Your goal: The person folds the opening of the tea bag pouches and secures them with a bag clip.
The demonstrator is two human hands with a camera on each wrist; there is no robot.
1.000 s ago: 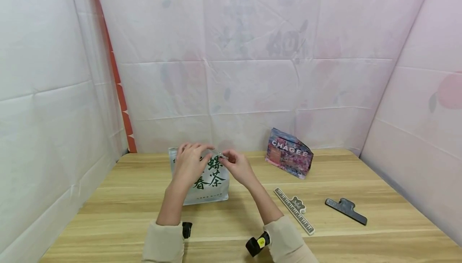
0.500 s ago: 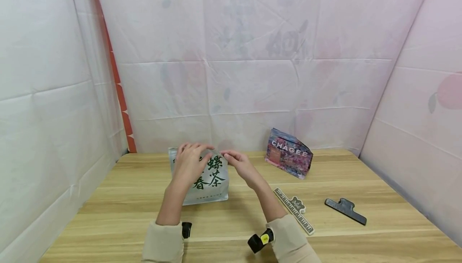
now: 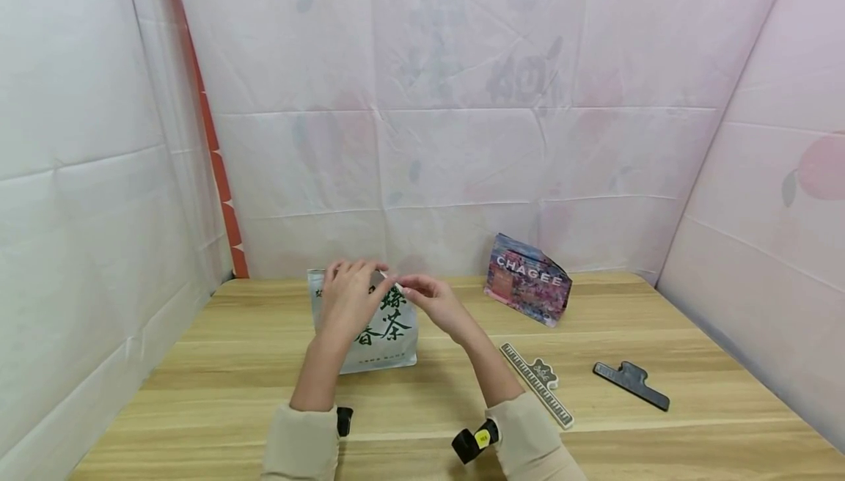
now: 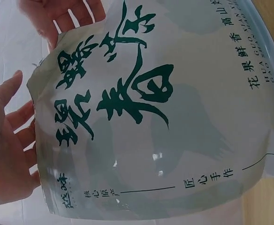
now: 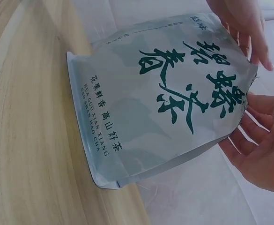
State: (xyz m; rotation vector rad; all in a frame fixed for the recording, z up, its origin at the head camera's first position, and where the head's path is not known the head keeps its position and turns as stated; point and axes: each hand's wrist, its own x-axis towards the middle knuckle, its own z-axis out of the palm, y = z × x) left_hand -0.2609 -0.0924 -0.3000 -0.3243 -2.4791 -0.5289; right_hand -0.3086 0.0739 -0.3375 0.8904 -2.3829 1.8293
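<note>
A pale green-white tea bag (image 3: 389, 345) with dark green brush lettering stands upright on the wooden table, left of centre. My left hand (image 3: 346, 298) is at its top left; in the left wrist view the fingers reach behind the top edge while the thumb (image 4: 12, 84) stays off the front. At the top right corner my right hand (image 3: 439, 305) pinches the bag between thumb and fingers. The right wrist view has that thumb (image 5: 263, 104) on the folded corner, with the other fingers behind the bag. Part of the lettering is hidden by the left hand.
Behind on the right stands a pink and blue CHAGEE bag (image 3: 528, 283) against the white cloth backdrop (image 3: 462, 158). A white-edged, ruler-like clip (image 3: 540, 382) and a black clip (image 3: 632, 386) lie on the table (image 3: 218, 378) at the right.
My right hand's fingertips have shifted slightly left along the top edge, and the bag's right corner now folds inward, its pale edge showing. The left hand has stayed nearly in place.
</note>
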